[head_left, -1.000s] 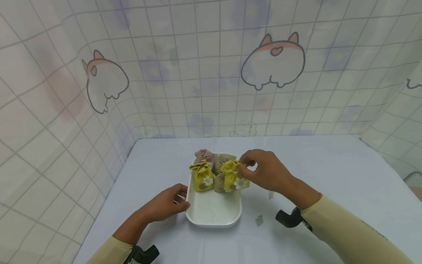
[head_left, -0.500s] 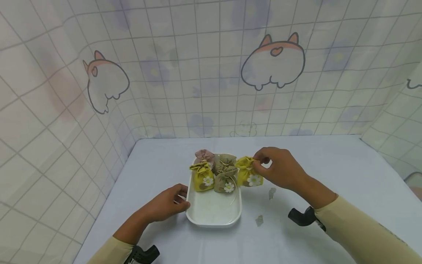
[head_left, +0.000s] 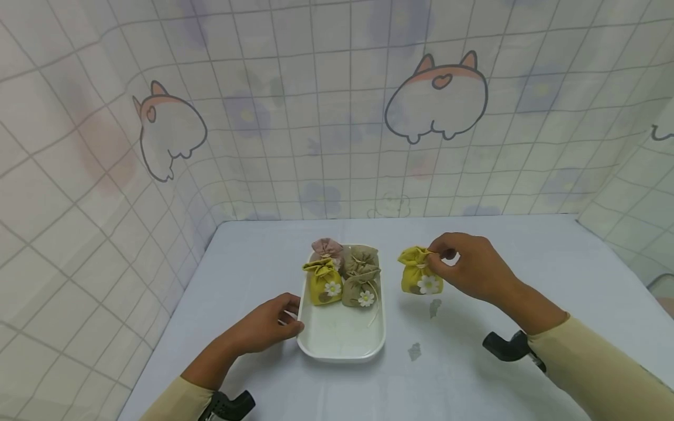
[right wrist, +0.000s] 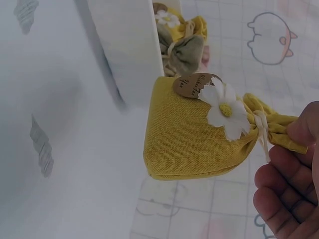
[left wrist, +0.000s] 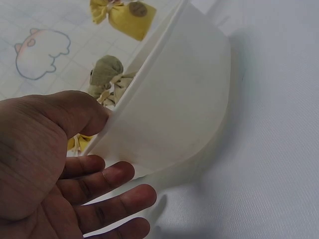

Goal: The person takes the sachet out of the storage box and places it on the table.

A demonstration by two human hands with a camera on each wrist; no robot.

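Observation:
My right hand (head_left: 472, 266) pinches a yellow drawstring pouch (head_left: 418, 272) by its gathered neck and holds it above the table, right of the white tray (head_left: 339, 336). A white daisy (right wrist: 227, 109) and a brown oval tag (right wrist: 193, 85) decorate this pouch. In the tray's far half sit another yellow pouch (head_left: 322, 286), a pink pouch (head_left: 327, 248) and two olive-grey pouches, the nearer olive-grey pouch (head_left: 360, 292) bearing a daisy. My left hand (head_left: 270, 324) is at the tray's left side, thumb at the rim, other fingers loosely extended by the outer wall (left wrist: 169, 99).
A white cloth (head_left: 253, 257) covers the table. Two small grey patches (head_left: 414, 351) mark it right of the tray. Behind and at the sides hangs a checked curtain (head_left: 326, 152) with cartoon dogs. A black wrist mount (head_left: 506, 346) sits under the right forearm.
The right hand has carried the yellow pouch rightward, from over the tray to clear of its right edge, uncovering the nearer olive-grey pouch. The left hand and tray have stayed put.

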